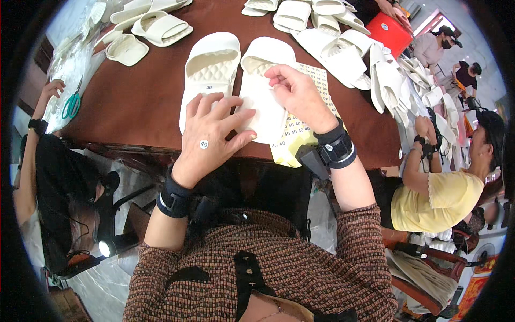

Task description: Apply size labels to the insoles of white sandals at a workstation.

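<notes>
The left hand [212, 134] lies flat with fingers spread, pressing on the heel end of the right slipper [263, 88] and touching the left slipper [209, 72] beside it; a small round sticker [204, 144] sits on its back. The right hand [298, 94] pinches the strap of the right slipper with curled fingers. Both white slippers lie in the centre of the frame on the brown table [139, 102]. Under the right wrist lies a yellow sticker sheet [292, 134] (partly covered). More white slippers [332, 43] are piled at upper right, green scissors [71, 104] at the left
</notes>
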The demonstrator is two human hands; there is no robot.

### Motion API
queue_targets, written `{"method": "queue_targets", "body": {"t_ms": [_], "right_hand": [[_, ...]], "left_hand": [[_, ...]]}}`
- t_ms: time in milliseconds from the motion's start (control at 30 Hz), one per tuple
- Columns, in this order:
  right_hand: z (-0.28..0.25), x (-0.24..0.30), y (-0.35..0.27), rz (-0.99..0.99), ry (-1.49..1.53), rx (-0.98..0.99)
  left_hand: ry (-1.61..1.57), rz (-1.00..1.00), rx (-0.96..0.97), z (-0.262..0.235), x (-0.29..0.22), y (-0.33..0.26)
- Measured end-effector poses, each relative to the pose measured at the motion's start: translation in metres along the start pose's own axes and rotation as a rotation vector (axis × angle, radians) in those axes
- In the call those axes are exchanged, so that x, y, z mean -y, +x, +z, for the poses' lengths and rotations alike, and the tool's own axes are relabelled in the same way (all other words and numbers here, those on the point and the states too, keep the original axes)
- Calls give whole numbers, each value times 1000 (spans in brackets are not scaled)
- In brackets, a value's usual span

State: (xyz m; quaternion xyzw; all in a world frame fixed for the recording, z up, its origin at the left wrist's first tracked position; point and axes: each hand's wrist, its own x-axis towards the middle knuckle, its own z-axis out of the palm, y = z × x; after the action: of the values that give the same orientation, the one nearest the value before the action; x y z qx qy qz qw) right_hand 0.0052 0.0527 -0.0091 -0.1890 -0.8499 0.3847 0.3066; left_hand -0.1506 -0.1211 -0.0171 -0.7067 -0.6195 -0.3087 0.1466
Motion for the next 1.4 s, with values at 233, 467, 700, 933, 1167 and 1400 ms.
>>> {"method": "queue_targets", "body": {"t_ms": [233,467,700,933,1167,1400], "right_hand": [[-5,0,5,-28,-68,34],[-7,-9,6,-127,-108,-75],[-7,-2,6,-65,-113,-36],[-8,0,5,-65,-139,-25],[-8,-2,5,-61,-97,-39],[-8,0,5,-73,-135,-52]], "left_hand": [[-34,44,-25,1,11,-1],[-843,-63,344,-56,16,-18],[-1104,-119,912,10,16,-79],[-1154,-94,1022,37,3,-96],[-1167,-115,1113,41,-4,-97],[-1089,-81,1123,43,-12,-95]]}}
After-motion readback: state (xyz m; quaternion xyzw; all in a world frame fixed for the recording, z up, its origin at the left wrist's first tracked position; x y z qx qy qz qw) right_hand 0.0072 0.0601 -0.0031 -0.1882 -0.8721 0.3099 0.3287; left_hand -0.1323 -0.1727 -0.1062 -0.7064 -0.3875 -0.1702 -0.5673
